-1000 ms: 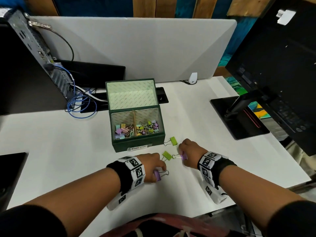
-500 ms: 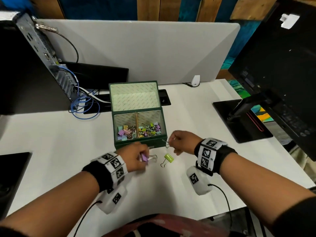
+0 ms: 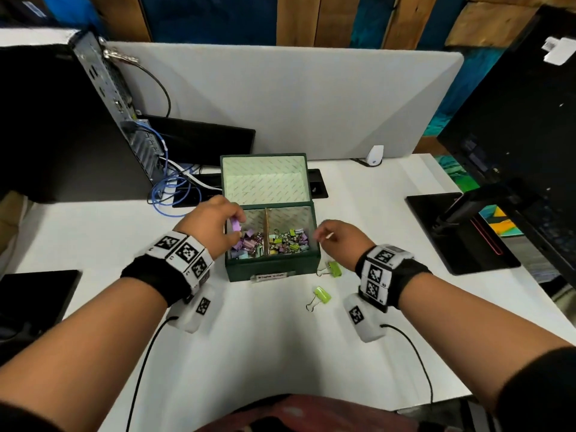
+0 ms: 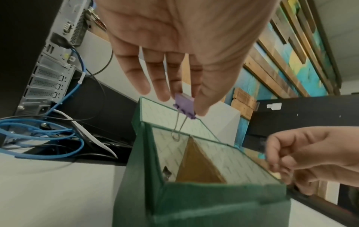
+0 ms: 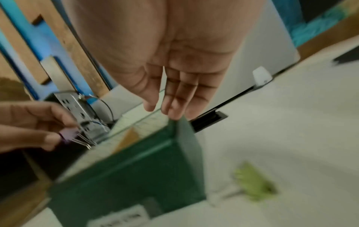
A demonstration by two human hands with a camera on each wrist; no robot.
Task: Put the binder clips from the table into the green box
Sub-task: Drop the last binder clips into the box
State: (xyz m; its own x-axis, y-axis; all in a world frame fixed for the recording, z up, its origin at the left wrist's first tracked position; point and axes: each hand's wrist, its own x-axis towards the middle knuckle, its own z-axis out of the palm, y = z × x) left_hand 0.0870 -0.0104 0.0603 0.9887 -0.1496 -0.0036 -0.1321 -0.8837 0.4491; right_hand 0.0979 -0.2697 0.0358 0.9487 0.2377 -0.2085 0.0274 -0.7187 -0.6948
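White table point(image 3: 280, 353), grey partition along its far edge. Purple clip point(image 3: 236, 226) pinched between thumb and fingers of left hand point(image 3: 215, 226), wire handles hanging down, poised over left compartment of green box point(image 3: 274, 269) near table's middle, lid up. Right hand point(image 3: 339, 241) just beside box's right wall, fingers straight and apart, holding nothing visible. Two green clips point(image 3: 322, 295) lying on table off box's front right corner. Step in hand, likely: dropping purple clip. Next: loosen pinch, then fetch green ones.
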